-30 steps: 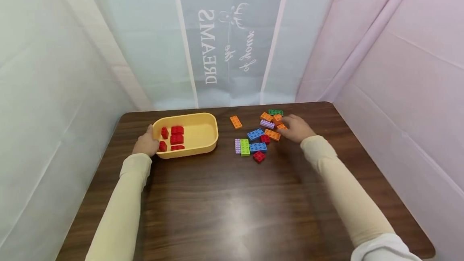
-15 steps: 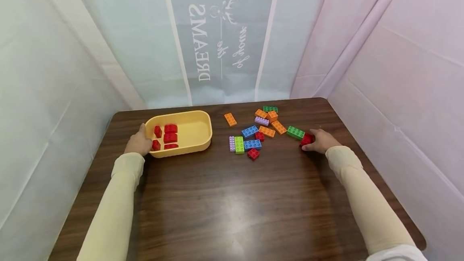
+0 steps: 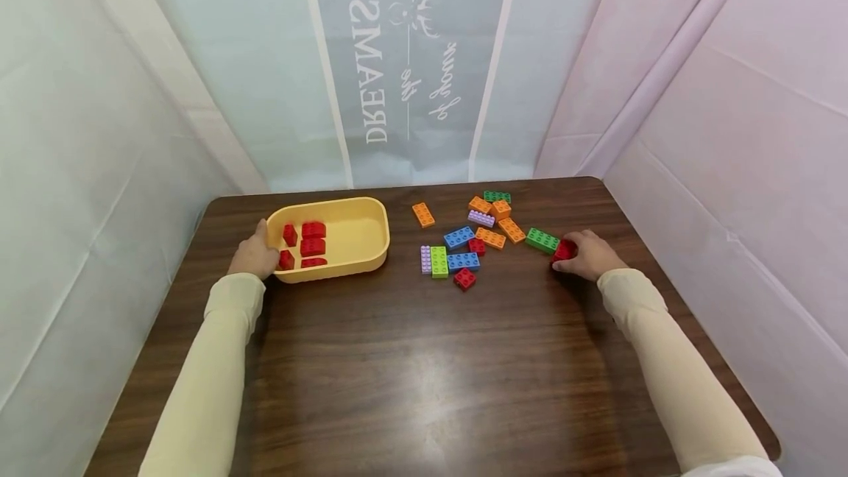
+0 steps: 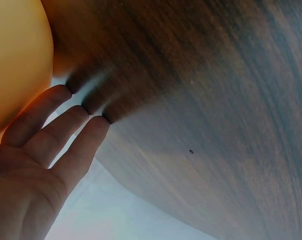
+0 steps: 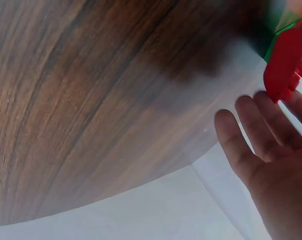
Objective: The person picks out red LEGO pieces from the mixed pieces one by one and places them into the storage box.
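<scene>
My left hand is at the left end of a yellow tray, its thumb over the rim. Seen from the left wrist, three fingers of it extend beside the tray wall. Several red toy building blocks lie in the tray's left part. On the right, my right hand pinches a red building block between thumb and index finger, beside a green block. From the right wrist, that red block shows a curved end and studs; the other fingers stay apart from it.
Loose blocks lie mid-table: orange, blue, lime, purple and a small red one. Another green block lies near the back edge. Fabric walls surround the brown table.
My right hand has moved right from the orange blocks to the red block beside the green one and taken hold of it. The left hand stays at the tray. The head view shifted slightly.
</scene>
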`<state>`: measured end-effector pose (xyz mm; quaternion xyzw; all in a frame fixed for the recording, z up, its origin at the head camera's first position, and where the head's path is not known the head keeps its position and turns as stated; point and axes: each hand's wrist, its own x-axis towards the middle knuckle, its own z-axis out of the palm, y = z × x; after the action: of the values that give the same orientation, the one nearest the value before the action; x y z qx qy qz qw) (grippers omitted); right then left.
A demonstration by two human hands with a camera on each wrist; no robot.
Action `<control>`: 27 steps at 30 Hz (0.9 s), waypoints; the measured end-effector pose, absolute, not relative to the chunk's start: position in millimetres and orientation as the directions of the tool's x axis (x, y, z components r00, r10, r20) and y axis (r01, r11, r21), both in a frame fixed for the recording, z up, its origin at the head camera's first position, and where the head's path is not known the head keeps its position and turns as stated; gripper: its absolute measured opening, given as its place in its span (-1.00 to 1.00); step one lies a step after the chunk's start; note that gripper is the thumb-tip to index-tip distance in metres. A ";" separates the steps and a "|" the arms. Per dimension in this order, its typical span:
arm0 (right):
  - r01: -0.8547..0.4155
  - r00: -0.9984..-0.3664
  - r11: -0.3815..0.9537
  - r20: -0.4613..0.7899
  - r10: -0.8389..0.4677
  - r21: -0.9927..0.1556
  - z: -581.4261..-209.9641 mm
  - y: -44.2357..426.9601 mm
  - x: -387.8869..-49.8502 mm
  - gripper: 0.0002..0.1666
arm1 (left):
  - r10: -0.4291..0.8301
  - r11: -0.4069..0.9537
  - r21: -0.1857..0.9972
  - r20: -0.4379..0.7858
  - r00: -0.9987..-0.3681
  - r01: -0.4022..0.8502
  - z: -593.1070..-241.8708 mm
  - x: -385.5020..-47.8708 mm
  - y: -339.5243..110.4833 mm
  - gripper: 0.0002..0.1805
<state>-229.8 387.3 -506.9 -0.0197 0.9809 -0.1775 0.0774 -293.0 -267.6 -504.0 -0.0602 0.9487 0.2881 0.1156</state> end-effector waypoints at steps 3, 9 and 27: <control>-0.045 -0.993 0.934 -0.089 -0.081 -0.354 -501.3 379.2 -228.4 -0.08 | -0.044 0.831 0.529 -0.245 -0.969 -0.172 -502.5 -292.9 -269.4 -0.14; -0.100 -0.993 0.927 -0.020 -0.115 -0.360 -493.3 355.1 -229.2 -0.12 | -0.041 0.834 0.525 -0.244 -0.969 -0.167 -503.0 -292.3 -273.7 -0.14; -0.150 -0.981 0.929 -0.064 -0.182 -0.338 -474.6 301.2 -243.7 -0.09 | -0.039 0.830 0.532 -0.241 -0.970 -0.166 -501.5 -293.3 -266.4 -0.13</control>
<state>-243.7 301.2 -474.6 -0.0847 0.9810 -0.1681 0.0471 -293.3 -266.4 -501.5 -0.0540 0.9502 0.2861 0.1107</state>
